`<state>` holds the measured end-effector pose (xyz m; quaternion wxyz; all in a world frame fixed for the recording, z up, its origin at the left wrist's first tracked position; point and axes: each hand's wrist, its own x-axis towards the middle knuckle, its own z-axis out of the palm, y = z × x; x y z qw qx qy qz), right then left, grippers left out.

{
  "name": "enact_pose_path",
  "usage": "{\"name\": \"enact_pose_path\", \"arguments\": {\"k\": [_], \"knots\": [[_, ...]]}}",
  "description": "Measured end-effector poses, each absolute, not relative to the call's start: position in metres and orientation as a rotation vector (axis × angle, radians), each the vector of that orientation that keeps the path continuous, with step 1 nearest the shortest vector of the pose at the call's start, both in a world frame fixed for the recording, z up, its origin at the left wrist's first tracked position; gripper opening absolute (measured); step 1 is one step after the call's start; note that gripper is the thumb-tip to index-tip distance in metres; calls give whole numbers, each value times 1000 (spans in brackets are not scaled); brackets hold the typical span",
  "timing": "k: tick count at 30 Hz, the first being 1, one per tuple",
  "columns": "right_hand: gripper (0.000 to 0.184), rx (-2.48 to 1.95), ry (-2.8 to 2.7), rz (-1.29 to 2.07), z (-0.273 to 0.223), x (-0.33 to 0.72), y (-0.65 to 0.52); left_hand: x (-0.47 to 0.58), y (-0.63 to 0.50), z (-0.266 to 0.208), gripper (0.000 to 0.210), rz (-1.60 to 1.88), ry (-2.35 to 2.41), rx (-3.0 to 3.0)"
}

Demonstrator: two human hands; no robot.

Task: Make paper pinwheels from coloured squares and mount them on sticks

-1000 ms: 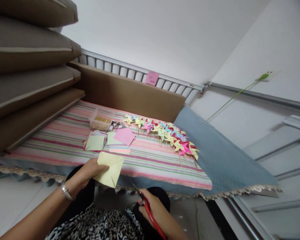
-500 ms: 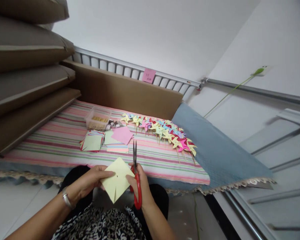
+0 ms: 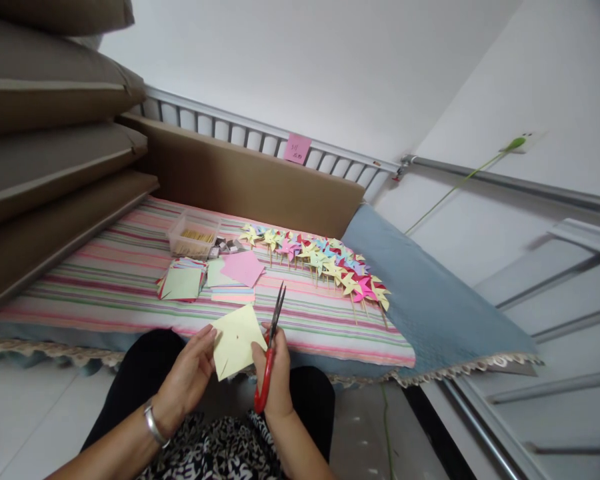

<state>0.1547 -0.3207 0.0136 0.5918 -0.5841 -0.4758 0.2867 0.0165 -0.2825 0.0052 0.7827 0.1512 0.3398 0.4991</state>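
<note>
The right hand [image 3: 279, 373] is closed around red-handled metal scissors [image 3: 269, 357], its thumb on the right corner of a pale yellow square paper sheet [image 3: 236, 348]. The left hand [image 3: 187, 373] meets the sheet's left edge; whether it grips, I cannot tell. Beyond, bare striped cloth [image 3: 317, 323] extends toward colourful paper pinwheels [image 3: 334, 271].

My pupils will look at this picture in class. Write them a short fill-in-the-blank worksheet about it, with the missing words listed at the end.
1. The right hand holds scissors with ____ handles.
2. Its thumb lies over a sheet of paper coloured pale ____.
3. A bracelet circles the wrist of the ____ hand.
4. In the picture, the pinwheels lie to the ____ of the plastic box.

Missing words: red; yellow; left; right.
</note>
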Motion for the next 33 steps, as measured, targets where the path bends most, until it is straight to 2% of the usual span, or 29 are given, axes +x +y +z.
{"name": "enact_pose_path", "arguments": {"k": [7, 15, 21, 29, 33], "knots": [[27, -1343, -1121, 654, 14, 155, -320, 20, -291, 15, 31, 902, 661, 334], [28, -1354, -1102, 646, 11, 154, -322, 23, -296, 17, 30, 884, 650, 409], [29, -1302, -1140, 792, 12, 146, -323, 23, -291, 11, 42, 872, 780, 478], [37, -1508, -1391, 1083, -8, 175, -355, -7, -267, 20, 36, 985, 996, 655], [28, -1630, -1560, 1182, 2, 188, -379, -13, -259, 18, 36, 982, 1053, 753]]}}
